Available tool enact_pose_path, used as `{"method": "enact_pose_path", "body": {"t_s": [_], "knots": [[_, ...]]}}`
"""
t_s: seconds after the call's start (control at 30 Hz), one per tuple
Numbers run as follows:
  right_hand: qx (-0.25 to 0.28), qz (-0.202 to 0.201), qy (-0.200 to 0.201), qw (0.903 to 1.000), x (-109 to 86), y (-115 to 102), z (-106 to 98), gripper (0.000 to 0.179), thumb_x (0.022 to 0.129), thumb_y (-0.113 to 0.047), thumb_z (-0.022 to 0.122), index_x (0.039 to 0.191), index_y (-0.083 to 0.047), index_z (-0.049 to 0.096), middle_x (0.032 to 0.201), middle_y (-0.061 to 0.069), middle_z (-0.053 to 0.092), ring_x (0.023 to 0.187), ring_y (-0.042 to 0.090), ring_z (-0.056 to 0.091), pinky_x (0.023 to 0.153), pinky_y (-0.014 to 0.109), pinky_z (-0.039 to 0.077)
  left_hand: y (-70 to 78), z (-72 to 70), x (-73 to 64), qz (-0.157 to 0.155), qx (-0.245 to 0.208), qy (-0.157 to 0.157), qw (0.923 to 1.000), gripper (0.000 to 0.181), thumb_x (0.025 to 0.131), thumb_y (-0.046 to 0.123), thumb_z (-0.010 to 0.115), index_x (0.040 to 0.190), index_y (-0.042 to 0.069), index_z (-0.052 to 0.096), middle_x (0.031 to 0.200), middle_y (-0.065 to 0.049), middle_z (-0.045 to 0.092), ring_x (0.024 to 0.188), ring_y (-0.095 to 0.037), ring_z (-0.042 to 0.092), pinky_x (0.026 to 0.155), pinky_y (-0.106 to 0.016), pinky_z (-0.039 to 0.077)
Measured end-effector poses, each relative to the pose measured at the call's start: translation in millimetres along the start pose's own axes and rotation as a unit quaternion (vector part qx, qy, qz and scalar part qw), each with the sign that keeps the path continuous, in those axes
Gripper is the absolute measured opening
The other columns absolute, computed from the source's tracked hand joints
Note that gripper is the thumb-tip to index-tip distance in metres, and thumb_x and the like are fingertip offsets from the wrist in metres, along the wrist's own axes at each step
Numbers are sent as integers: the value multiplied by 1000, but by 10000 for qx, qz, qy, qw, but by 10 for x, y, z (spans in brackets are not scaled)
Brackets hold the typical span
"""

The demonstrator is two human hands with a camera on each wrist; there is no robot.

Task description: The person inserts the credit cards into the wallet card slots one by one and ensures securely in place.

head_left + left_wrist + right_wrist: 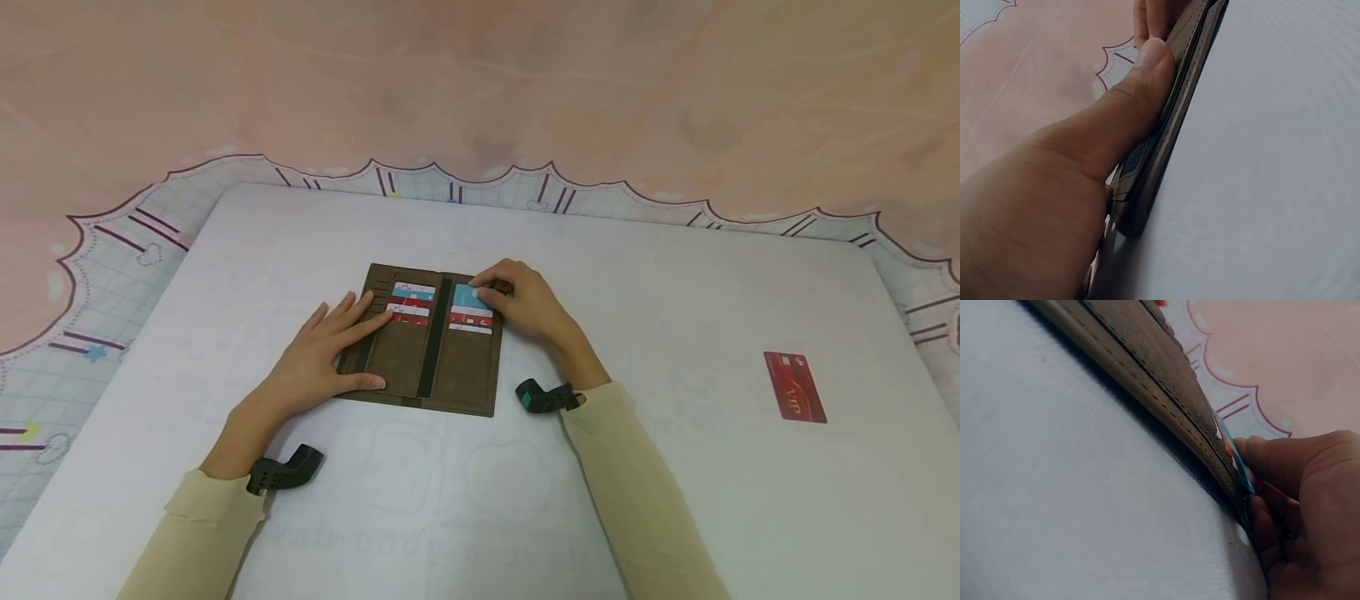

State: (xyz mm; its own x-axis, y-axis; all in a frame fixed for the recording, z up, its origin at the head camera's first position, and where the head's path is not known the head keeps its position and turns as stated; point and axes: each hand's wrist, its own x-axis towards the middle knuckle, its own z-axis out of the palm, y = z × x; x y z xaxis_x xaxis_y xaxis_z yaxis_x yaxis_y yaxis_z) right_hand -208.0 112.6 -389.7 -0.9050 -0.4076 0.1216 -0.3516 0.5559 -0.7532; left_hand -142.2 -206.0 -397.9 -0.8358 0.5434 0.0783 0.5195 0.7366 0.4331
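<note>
A brown wallet (468, 375) lies spread flat on the white table, cards tucked in the slots of both halves. My left hand (318, 358) rests on its left half with straight, spread fingers; in the left wrist view, the thumb (1129, 94) lies over the wallet's edge. At the top of the right half, my right hand (528, 304) pinches a blue card (465, 297) by its upper right part. The right wrist view shows the thumb against this blue card (1245, 478), with curled fingers partly hidden behind. Below it, red and white cards (471, 319) peek out.
A red card marked VIP (796, 387) lies alone on the table's right side. The white tabletop (660, 500) has faint printed outlines. A patterned cloth border (495, 192) runs along its far edge. A black wrist device (288, 468) sits on each arm.
</note>
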Motion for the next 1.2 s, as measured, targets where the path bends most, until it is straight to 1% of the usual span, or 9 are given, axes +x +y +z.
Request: {"method": "enact_pose_path", "body": {"t_s": [0.2,0.37,0.47,0.6,0.73,0.93,1.2], "knots": [[62,-113,12,9999,10,10,-1,17,95,-17,61,104,-10,73,101,1,63,95,18,50,87,34,43,3,0,2,-34,6,-30,10000,89,76,54,74,150,27,33,158,-11,17,145,-29,7,116,-47,-1],[-51,-259,11,9997,29,29,5,17,94,-21,63,98,-10,75,98,0,64,96,17,51,90,34,42,2,-1,3,-44,3,-30,10000,89,75,54,74,150,27,34,158,-11,18,145,-29,8,116,-47,-1],[-88,-388,-12,9992,41,37,7,17,93,-22,64,96,-9,76,97,1,66,98,17,52,93,35,41,3,-1,1,-90,-4,-34,10000,89,75,54,75,150,27,35,158,-10,18,145,-28,7,116,-47,-1],[-52,-437,-51,9990,49,41,5,18,93,-23,64,91,-9,76,97,1,66,99,17,52,93,35,41,5,3,0,-165,-32,-33,9999,89,74,55,74,150,27,35,158,-9,18,145,-27,7,116,-46,-1],[33,-484,-66,9988,51,38,4,20,92,-23,65,84,-8,76,97,1,66,98,17,52,91,35,41,7,7,4,-220,-129,-29,9997,89,74,54,75,149,27,36,158,-9,19,145,-28,7,116,-46,-2],[225,-543,-95,9982,51,48,8,20,92,-23,66,83,-8,77,96,1,66,97,17,52,87,35,42,11,3,5,-342,-278,-56,9990,88,74,53,76,148,26,38,158,-8,19,145,-28,6,115,-48,-3],[189,-485,-81,9986,31,70,8,21,91,-24,67,82,-9,78,95,0,65,93,17,52,83,33,42,35,-1,21,-399,-291,-119,9987,88,74,53,76,149,27,38,158,-9,19,145,-28,5,115,-49,-3]]}}
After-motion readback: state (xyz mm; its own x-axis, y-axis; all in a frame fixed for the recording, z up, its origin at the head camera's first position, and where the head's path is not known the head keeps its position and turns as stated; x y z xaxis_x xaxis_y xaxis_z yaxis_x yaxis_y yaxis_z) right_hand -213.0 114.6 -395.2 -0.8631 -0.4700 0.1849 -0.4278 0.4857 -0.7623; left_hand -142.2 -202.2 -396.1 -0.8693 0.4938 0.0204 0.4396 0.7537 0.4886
